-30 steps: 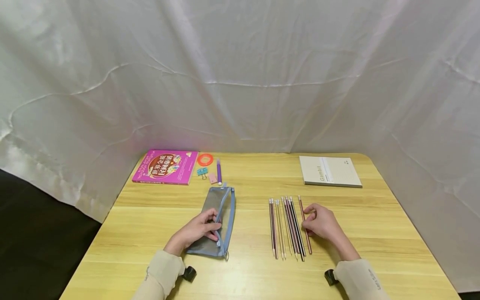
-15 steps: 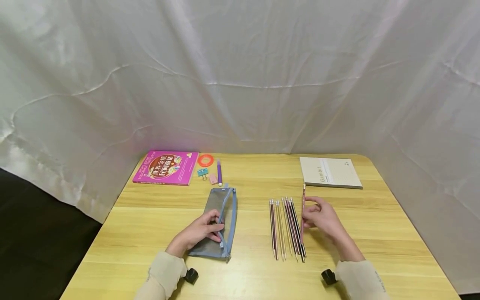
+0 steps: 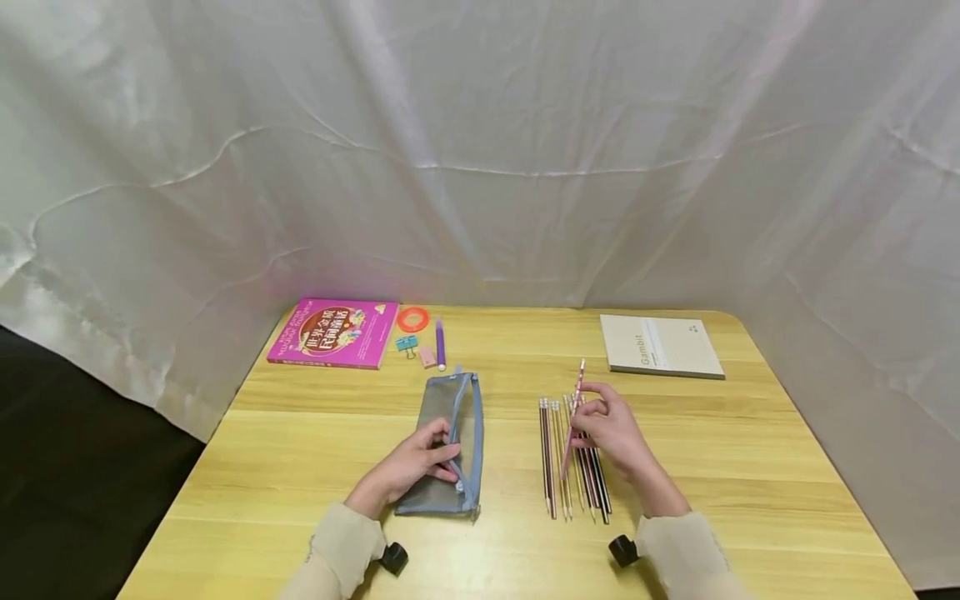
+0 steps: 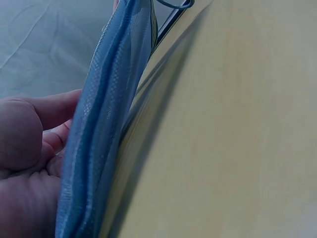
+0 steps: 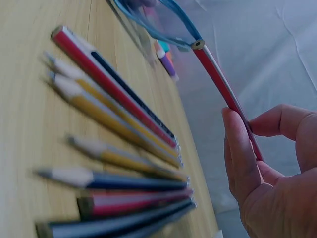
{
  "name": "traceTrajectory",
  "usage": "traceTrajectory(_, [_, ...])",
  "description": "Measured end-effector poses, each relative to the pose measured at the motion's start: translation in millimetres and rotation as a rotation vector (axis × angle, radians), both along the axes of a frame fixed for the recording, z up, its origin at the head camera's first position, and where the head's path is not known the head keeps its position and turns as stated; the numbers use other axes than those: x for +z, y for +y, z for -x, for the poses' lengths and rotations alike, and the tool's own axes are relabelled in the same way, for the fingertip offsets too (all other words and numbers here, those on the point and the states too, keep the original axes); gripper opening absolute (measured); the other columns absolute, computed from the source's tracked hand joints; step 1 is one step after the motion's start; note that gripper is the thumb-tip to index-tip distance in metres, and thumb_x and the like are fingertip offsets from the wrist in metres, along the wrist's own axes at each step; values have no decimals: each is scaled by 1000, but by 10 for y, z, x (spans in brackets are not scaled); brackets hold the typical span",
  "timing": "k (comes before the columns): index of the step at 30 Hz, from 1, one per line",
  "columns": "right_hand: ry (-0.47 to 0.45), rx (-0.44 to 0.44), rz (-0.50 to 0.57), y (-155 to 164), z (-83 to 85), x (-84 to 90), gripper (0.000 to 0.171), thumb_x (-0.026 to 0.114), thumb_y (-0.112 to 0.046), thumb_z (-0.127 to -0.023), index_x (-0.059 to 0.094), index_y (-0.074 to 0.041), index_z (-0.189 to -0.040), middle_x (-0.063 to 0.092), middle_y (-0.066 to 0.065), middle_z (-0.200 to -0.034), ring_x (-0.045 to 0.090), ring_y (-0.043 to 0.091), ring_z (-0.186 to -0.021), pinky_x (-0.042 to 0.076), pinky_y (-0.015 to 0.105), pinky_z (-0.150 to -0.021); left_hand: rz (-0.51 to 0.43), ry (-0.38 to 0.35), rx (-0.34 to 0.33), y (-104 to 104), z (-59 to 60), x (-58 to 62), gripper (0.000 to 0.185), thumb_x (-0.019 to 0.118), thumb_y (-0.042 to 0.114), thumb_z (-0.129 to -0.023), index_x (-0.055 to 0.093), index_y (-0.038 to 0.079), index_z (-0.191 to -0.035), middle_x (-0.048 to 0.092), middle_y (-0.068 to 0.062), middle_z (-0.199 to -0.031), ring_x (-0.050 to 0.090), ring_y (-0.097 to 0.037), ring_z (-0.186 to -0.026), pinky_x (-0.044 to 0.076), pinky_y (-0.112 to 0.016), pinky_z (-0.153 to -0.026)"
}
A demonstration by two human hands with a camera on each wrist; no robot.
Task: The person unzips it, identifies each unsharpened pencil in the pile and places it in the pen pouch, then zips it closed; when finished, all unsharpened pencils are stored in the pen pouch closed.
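A red pencil (image 3: 570,436) is pinched between the thumb and fingers of my right hand (image 3: 611,429), raised over the row of pencils. In the right wrist view the same red pencil (image 5: 218,77) slants up from the fingertips, its flat unsharpened-looking end away from the hand. Below lie several pencils (image 3: 551,467) side by side, in red, yellow and dark stripes. My left hand (image 3: 420,458) grips the near flap of a grey mesh pencil case (image 3: 435,492) with blue edging, holding its zipped mouth apart. The case's blue zipper edge (image 4: 99,109) hides part of that hand's fingers in the left wrist view.
Behind the case lie a purple marker (image 3: 440,343), a pink eraser (image 3: 427,357), a teal binder clip (image 3: 407,342) and an orange tape ring (image 3: 412,319). A magenta book (image 3: 367,337) is at back left, a pale notebook (image 3: 682,346) at back right. Curtains surround the wooden table (image 3: 750,467).
The right hand has lifted the red pencil from the right end of the row and carried it left over the others. The left hand and case have shifted slightly right.
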State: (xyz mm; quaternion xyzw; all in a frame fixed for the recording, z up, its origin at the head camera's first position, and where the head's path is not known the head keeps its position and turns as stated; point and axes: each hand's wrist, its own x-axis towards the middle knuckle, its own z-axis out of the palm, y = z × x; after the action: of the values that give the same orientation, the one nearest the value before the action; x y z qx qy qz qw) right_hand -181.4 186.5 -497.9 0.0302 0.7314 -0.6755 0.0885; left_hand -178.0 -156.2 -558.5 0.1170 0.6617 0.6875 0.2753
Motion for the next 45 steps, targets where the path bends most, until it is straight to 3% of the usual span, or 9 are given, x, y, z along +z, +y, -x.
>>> traceTrajectory(8, [-21,6,22,-376,68,-88,64,61,16,-87,39,4,-146,57,19,-110,66,19,-73,65,31,-62,-26,1,37,53,-92,-26,21,56,13,-107,41,-2,-106,52,-7,-99,67,-17,-78,66,-34,-79])
traceTrajectory(21, [29,3,53,-934,55,-152,64,61,20,-85,39,1,-142,56,20,-111,68,20,-72,66,38,-65,-24,13,55,98,-32,-18,17,56,11,-107,43,0,-107,53,-8,-99,68,-18,-79,66,-35,-79])
traceTrajectory(29, [61,8,28,-1101,-6,-211,65,62,19,-84,38,-1,-140,55,20,-112,66,21,-76,66,39,-67,-21,14,44,92,-23,-24,18,56,11,-107,42,-1,-107,53,-7,-98,68,-17,-81,66,-36,-79])
traceTrajectory(39, [80,86,-10,-1208,-106,-268,67,63,18,-85,35,1,-144,54,23,-115,67,21,-76,66,38,-65,-28,0,49,94,-24,-17,18,57,14,-107,44,3,-109,54,-7,-98,69,-16,-79,66,-34,-77])
traceTrajectory(45, [107,142,-56,-1294,-114,-298,66,65,17,-85,41,-1,-144,58,24,-111,68,19,-71,66,37,-63,-41,4,68,114,-33,-12,17,59,15,-107,46,4,-110,57,-8,-101,70,-16,-83,66,-34,-77])
